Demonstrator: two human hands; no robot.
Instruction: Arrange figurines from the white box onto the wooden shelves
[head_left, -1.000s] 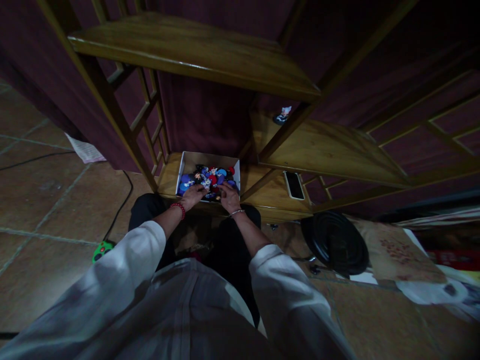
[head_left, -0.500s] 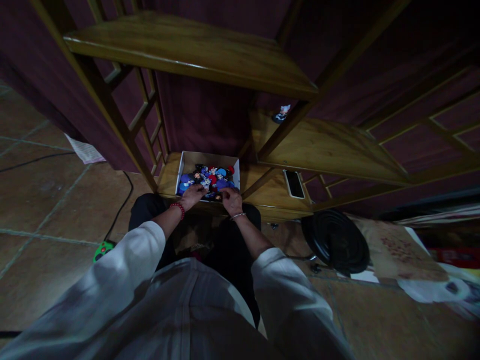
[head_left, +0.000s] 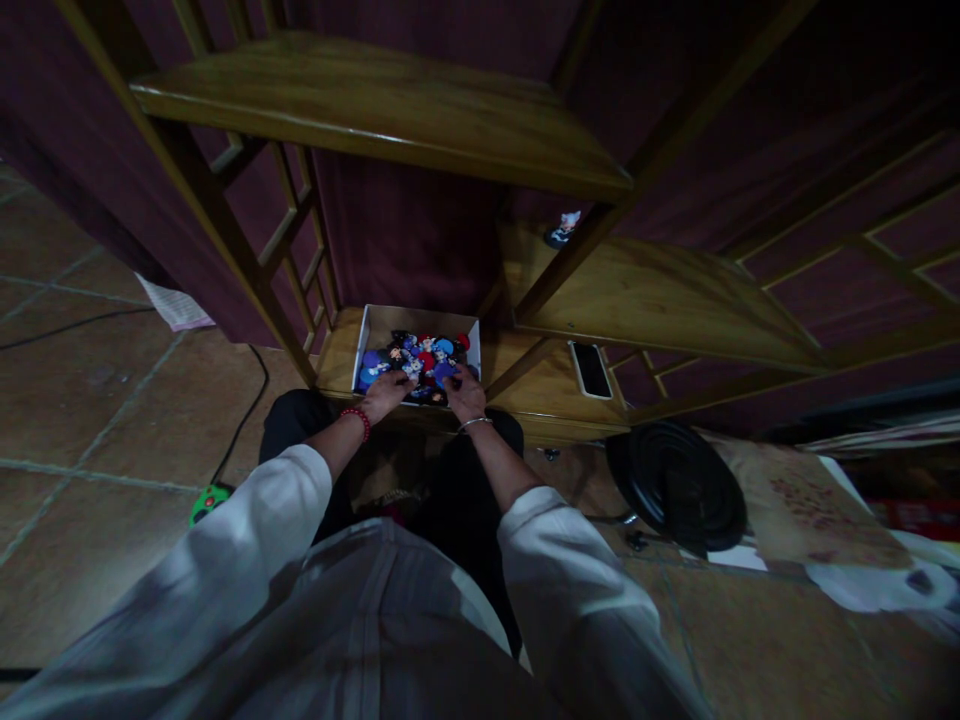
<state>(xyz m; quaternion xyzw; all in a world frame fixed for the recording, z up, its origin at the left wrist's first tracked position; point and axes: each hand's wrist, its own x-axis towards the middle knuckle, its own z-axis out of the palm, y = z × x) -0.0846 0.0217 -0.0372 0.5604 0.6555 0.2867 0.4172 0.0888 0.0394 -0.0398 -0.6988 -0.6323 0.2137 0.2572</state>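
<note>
A shallow white cardboard box (head_left: 382, 318) stands on the low wooden shelf between my knees and holds several small figurines (head_left: 426, 360) in blue, red, black and purple. Over its front left edge reaches my left hand (head_left: 387, 395), its fingers loosely spread on the figurines. My right hand (head_left: 466, 396) comes in at the front right corner, thumb and fingers apart beside a blue-purple figurine (head_left: 444, 371). Nothing is visibly lifted in either hand. The dim light blurs the fingertips.
On the raised shelf at the right stands one small figurine (head_left: 564, 229). A phone (head_left: 591, 370) lies on the lower board. An upper shelf (head_left: 375, 100) juts out above the box. Black coiled round thing (head_left: 682, 485) sits at the right; a green cable end (head_left: 208, 503) lies on the left floor.
My right hand's fingers have spread and shifted slightly over the figurines. My left hand stays nearly where it was. The view has shifted a little.
</note>
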